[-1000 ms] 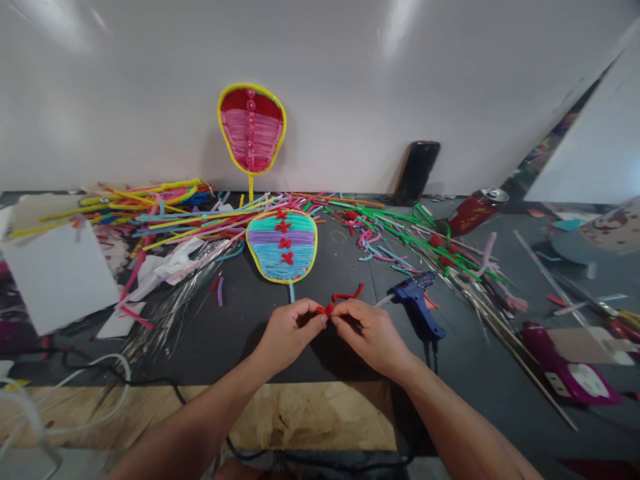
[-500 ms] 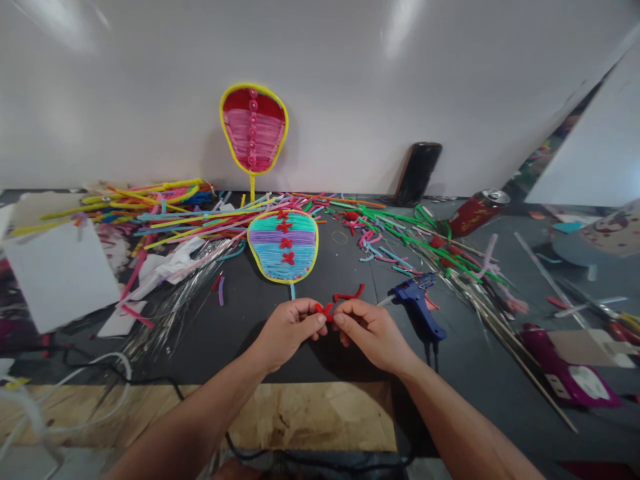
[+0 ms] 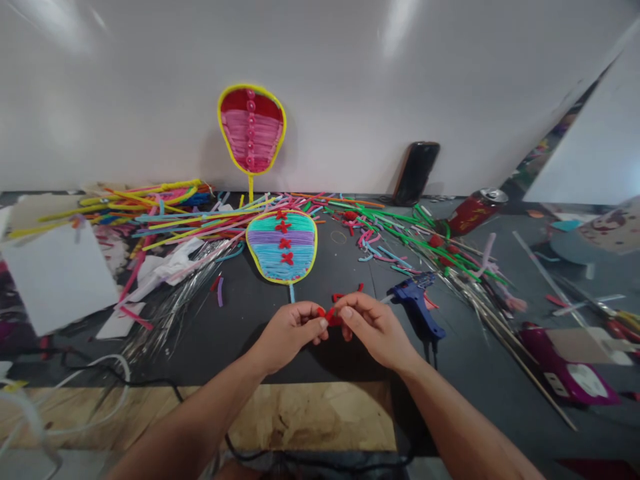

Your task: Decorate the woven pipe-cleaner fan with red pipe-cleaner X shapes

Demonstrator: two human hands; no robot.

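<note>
My left hand (image 3: 297,333) pinches a short twisted piece of red pipe cleaner (image 3: 330,316) between thumb and fingers. From the other side, my right hand (image 3: 370,327) grips the same red piece, its fingertips partly hiding it. Just beyond my hands lies a fan-shaped craft piece (image 3: 281,257) wound in turquoise, purple and blue, with a yellow rim and red crosses down its middle. Its blue stem ends near my left hand. Another bent red pipe cleaner scrap (image 3: 345,295) rests on the table behind my right fingers.
A blue glue gun (image 3: 419,308) lies right of my hands. Pipe cleaners (image 3: 200,217) are heaped along the wall, where a pink fan-shaped piece (image 3: 251,130) leans. A phone (image 3: 417,173), a red can (image 3: 477,212) and white cards (image 3: 65,277) stand or lie around.
My right hand's fingers have shifted over the red piece and cover more of it and of the scrap behind. My left hand has barely moved.
</note>
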